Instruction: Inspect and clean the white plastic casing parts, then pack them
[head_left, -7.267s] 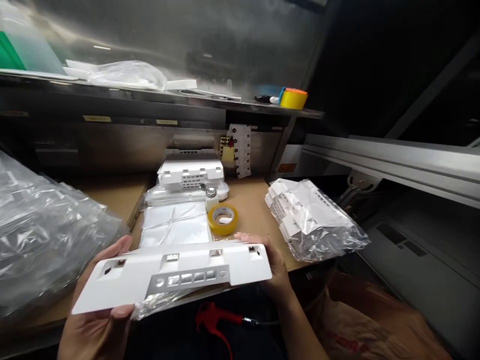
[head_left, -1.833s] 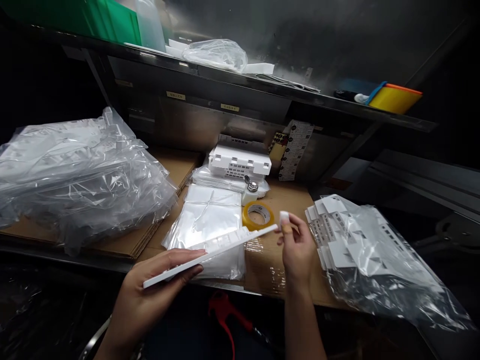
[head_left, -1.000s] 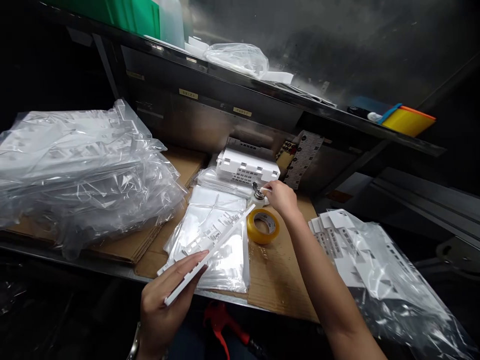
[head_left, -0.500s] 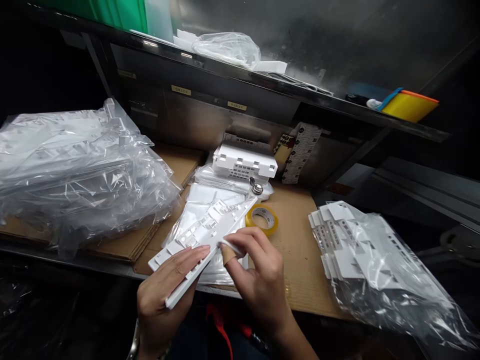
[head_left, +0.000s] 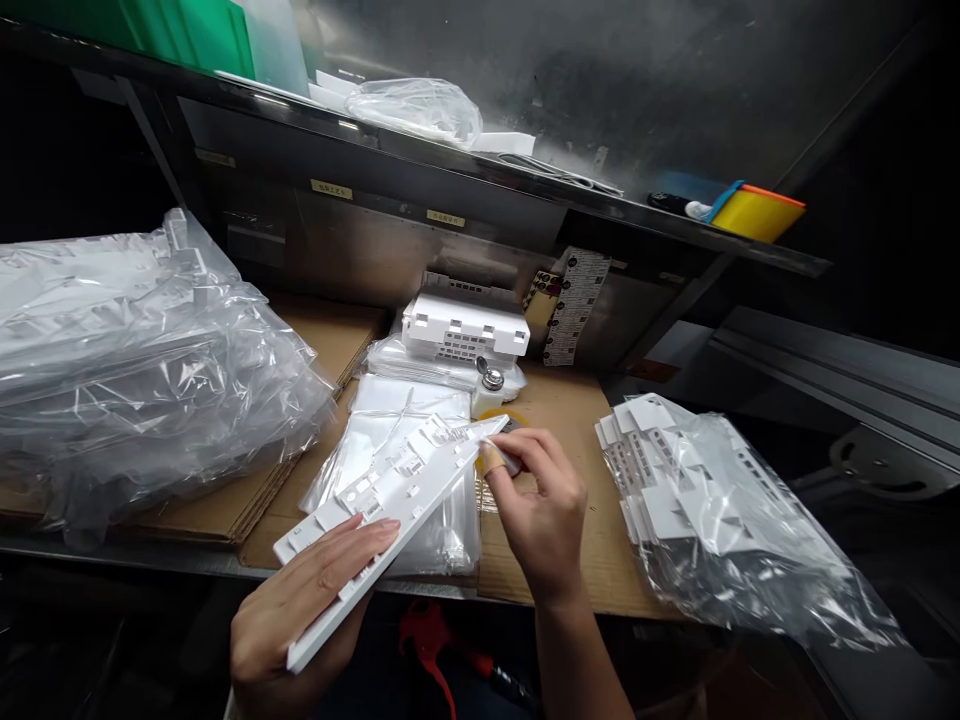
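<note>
A red trigger gun [head_left: 427,632] is nearest, between the hands. The left hand [head_left: 300,610] grips the white slotted panel [head_left: 431,485], fingers closed around its near end, above the clear bags [head_left: 373,405]. The right hand [head_left: 544,505] pinches a small white wad [head_left: 511,461] at the panel's far right edge. Farther: yellow tape roll [head_left: 501,413], metal-capped bottle [head_left: 489,397], stacked white panels [head_left: 465,325]

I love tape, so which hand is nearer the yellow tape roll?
Right: the right hand partly hides the yellow tape roll; the left hand is farther away, lower left.
</note>
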